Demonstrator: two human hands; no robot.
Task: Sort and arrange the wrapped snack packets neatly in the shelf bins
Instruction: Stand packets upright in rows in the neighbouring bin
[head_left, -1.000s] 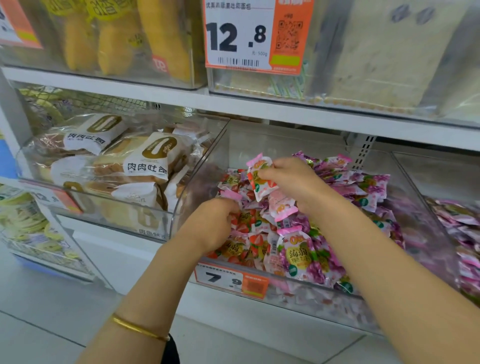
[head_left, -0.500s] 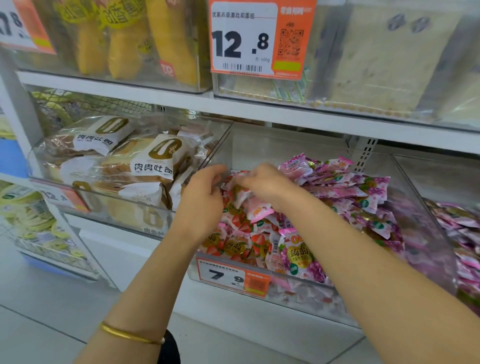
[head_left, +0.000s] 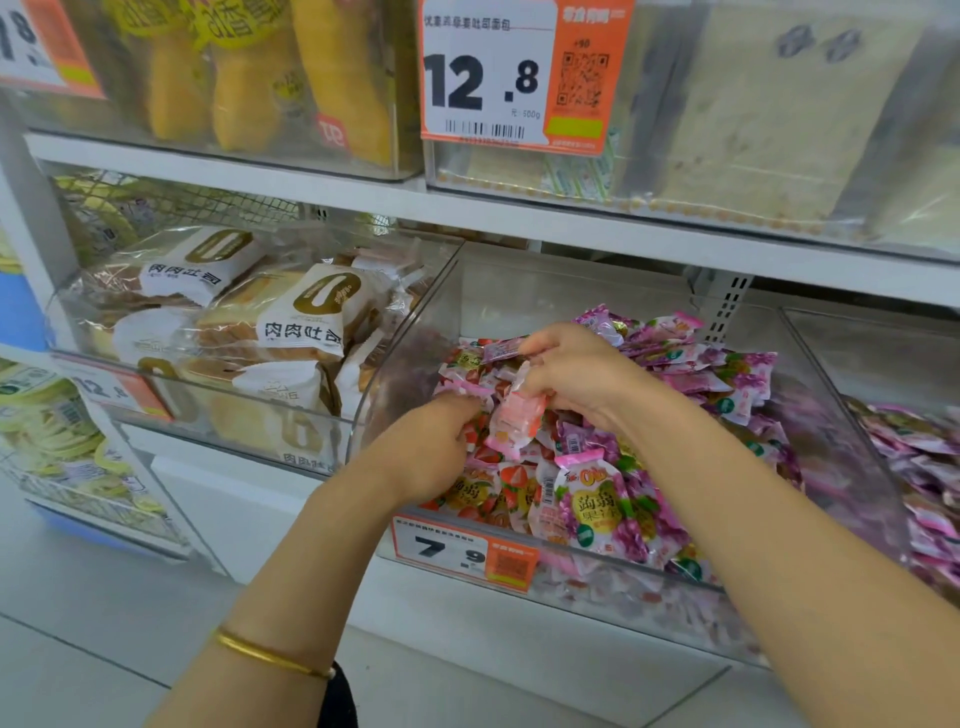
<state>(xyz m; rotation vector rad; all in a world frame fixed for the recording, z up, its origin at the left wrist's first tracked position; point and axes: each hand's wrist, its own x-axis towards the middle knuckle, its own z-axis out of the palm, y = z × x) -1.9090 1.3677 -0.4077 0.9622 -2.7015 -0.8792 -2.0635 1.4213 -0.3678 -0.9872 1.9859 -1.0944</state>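
Now your right hand (head_left: 587, 379) has a pale pink packet (head_left: 514, 421) pinched between thumb and fingertips, dangling just above the left half of the heap in the clear bin (head_left: 400, 364). A second ago that hand held a red-printed packet higher up, and half a second ago both hands were bunched together at the back left of the heap. Since then the right has come away with this one, and your left hand (head_left: 426, 452) has dropped lower and nearer the front. It is knuckles-up with the fingers curled down among the red packets (head_left: 511, 483), and I cannot tell whether it grips any or only presses them aside. The purple packets (head_left: 717, 374) lie heaped on the right side of the same bin, touching the red ones along the middle. I judge you are mid-sort: one packet lifted, not yet placed. It probably belongs on the red side, laid flat there. The wrappers look slick, so a loose pinch may let it slip back into the heap.
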